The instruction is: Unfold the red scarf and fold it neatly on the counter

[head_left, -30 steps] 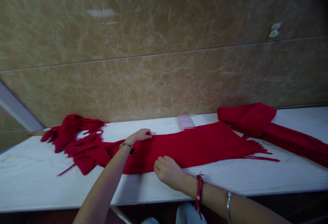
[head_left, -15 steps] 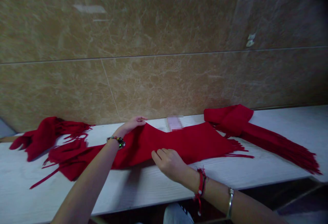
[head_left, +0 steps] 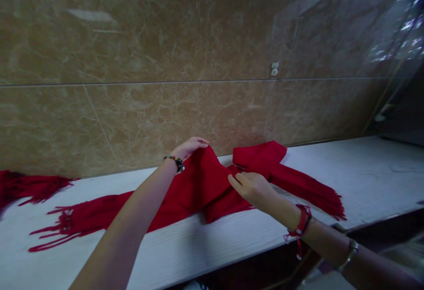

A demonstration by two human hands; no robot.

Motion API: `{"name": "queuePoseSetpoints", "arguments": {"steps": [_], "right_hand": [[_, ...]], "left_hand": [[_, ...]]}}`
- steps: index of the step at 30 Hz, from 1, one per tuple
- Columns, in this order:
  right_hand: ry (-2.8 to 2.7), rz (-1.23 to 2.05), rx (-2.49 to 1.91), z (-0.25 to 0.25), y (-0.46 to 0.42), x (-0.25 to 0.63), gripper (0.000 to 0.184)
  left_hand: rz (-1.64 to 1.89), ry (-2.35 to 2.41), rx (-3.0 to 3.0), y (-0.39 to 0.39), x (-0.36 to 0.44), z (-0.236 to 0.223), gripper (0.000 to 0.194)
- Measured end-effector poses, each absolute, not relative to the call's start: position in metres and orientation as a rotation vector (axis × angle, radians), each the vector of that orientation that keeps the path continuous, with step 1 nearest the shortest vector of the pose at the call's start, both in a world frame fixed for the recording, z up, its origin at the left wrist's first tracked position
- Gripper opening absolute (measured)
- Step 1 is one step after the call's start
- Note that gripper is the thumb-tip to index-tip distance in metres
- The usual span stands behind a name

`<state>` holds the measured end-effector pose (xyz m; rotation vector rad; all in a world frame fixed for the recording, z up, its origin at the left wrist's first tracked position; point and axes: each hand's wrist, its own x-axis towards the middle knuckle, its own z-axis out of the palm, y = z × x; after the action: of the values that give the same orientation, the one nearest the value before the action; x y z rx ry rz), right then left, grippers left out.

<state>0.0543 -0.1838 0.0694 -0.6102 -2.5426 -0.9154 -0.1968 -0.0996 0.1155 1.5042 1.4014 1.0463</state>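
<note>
A red fringed scarf (head_left: 205, 177) is stretched along the white bench top, its left tassels spread flat. My left hand (head_left: 192, 146) pinches its far edge and lifts it into a raised peak near the wall. With closed fingers my right hand (head_left: 252, 187) grips the near edge farther right, where the cloth doubles over itself. The scarf's right end is partly hidden behind my right hand. Just beyond that hand lies a second red scarf (head_left: 288, 175), folded, with its fringe pointing right.
Another red fringed cloth (head_left: 36, 186) lies at the far left, cut off by the frame. A brown marble-tiled wall (head_left: 172, 113) runs along the back of the white surface (head_left: 374, 170). A dark gap lies below its front edge.
Both hands have moved right relative to the scarf. The held part is raised and its right portion is now folded over. The view has shifted right.
</note>
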Motion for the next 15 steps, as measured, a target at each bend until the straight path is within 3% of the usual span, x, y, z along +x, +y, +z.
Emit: {"name": "queuePoseSetpoints", "arguments": {"steps": [15], "right_hand": [[-2.662, -0.72, -0.889, -0.018, -0.141, 0.128, 0.029]], "left_hand": [[0.73, 1.505, 1.614, -0.014, -0.105, 0.024, 0.017]]}}
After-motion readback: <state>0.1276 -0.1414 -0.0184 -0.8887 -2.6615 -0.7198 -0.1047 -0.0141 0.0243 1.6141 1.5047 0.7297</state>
